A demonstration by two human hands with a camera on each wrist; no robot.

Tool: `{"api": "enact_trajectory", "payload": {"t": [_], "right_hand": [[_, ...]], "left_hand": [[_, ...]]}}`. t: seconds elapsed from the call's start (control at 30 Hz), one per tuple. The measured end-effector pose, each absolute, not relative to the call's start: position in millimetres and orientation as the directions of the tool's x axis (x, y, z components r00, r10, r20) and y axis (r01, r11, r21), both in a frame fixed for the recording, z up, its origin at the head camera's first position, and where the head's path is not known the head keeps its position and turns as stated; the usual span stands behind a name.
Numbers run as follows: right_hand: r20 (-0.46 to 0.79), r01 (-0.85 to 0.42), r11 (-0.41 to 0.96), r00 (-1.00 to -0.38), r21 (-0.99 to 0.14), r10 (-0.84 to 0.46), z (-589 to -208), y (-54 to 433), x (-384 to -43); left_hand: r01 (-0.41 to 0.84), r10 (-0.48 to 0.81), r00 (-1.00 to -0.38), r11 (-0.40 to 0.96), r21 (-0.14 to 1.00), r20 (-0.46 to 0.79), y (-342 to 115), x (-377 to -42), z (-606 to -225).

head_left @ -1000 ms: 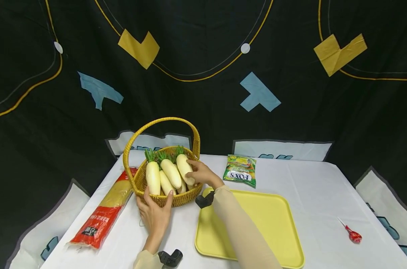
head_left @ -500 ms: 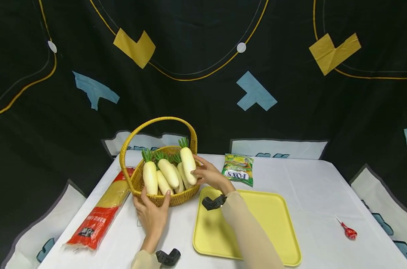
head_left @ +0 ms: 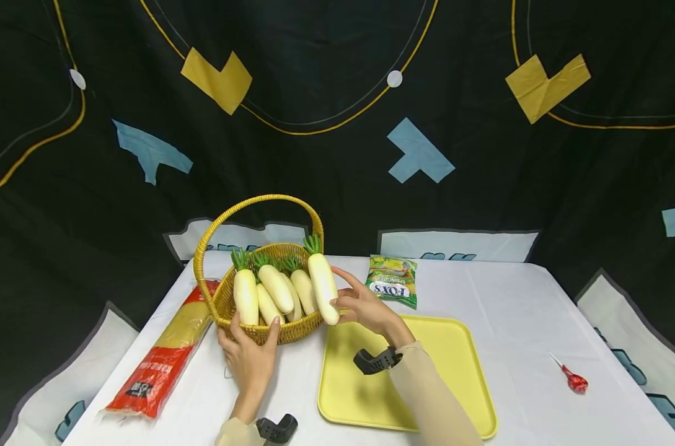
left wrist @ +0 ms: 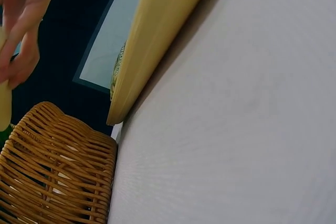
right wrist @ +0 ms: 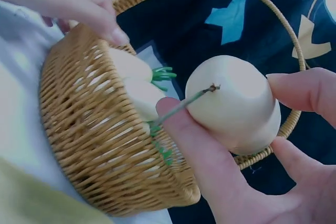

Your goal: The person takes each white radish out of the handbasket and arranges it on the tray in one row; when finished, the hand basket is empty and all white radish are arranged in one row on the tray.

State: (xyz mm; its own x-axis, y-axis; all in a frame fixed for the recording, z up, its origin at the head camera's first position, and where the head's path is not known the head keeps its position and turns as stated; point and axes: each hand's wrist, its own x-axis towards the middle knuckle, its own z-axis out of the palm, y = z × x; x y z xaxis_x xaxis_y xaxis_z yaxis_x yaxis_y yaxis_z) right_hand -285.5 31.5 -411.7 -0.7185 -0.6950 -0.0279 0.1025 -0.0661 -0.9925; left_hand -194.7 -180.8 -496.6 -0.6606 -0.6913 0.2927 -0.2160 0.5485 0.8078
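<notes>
My right hand [head_left: 365,308] holds a white radish [head_left: 323,288] with green leaves, thumb on one side and fingers on the other. The radish stands tilted at the basket's right rim, leaves up. In the right wrist view its rounded end [right wrist: 226,98], with a thin stalk-like tip, faces the camera. My left hand [head_left: 250,356] grips the near rim of the yellow wicker basket [head_left: 298,331], and its fingertips reach over the edge in the right wrist view. Several more white radishes [head_left: 276,288] lie inside the basket, leaves toward the back.
A yellow tray [head_left: 343,402] lies right of the basket, partly under my right forearm. A green FOX'S packet [head_left: 393,280] is behind it. Left of the basket lies a long red-and-yellow pasta packet [head_left: 158,365]. A red lollipop [head_left: 576,381] lies far right. The basket's tall handle [head_left: 270,197] arches overhead.
My right hand has lifted one white radish from among the others and moved it right, to the basket's right rim. My left hand stays on the near rim.
</notes>
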Motion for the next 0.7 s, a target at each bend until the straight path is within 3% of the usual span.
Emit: {"api": "enact_trajectory", "payload": {"t": [0.7], "right_hand": [[-0.088, 0.108, -0.002, -0.822, -0.994, -0.562, -457, 63, -215]], "left_hand": [[-0.194, -0.68, -0.664, 0.558, 0.807, 0.31, -182, -195, -497]]}}
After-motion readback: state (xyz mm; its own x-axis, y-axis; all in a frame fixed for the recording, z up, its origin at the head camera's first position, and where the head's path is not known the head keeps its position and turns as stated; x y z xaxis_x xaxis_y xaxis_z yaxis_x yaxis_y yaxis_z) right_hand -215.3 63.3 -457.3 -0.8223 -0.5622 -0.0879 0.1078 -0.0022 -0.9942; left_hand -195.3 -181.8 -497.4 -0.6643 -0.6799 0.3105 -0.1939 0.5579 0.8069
